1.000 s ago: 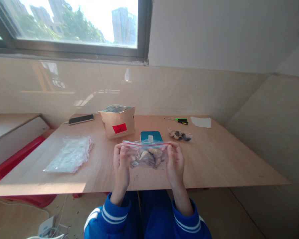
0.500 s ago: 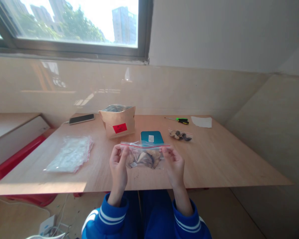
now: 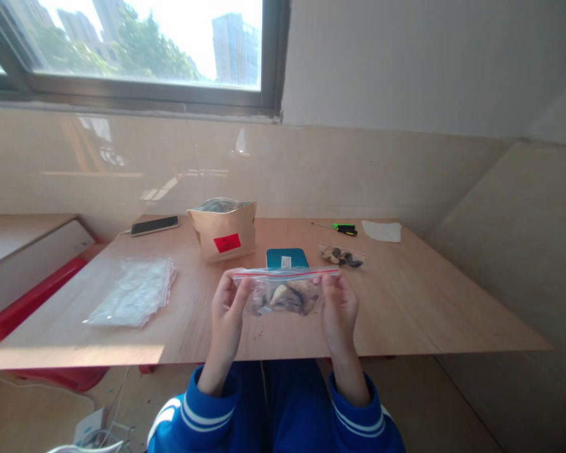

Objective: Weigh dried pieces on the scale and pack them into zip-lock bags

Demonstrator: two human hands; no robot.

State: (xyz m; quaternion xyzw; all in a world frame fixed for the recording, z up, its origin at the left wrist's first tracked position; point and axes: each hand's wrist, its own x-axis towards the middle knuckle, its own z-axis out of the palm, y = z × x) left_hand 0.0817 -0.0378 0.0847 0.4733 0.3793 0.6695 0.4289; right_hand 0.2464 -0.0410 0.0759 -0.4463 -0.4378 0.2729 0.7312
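Between my hands hangs a clear zip-lock bag with a red line along its top. Brown and pale dried pieces, perhaps mushroom slices, lie inside with a small white packet. My left hand pinches the top left corner, thumb in front. At the top right, my right hand grips the bag the same way. Just behind it lies a teal flat box with a white label, its near part hidden by the bag.
A kraft pouch with a red label stands open behind. Stacked clear bags and a phone lie left. On the right are a filled small bag, screwdrivers and white paper. The table edge is close.
Both hands have shifted slightly right with the zip-lock bag. Its top edge is now pulled straighter, and my right hand has moved outward along it.
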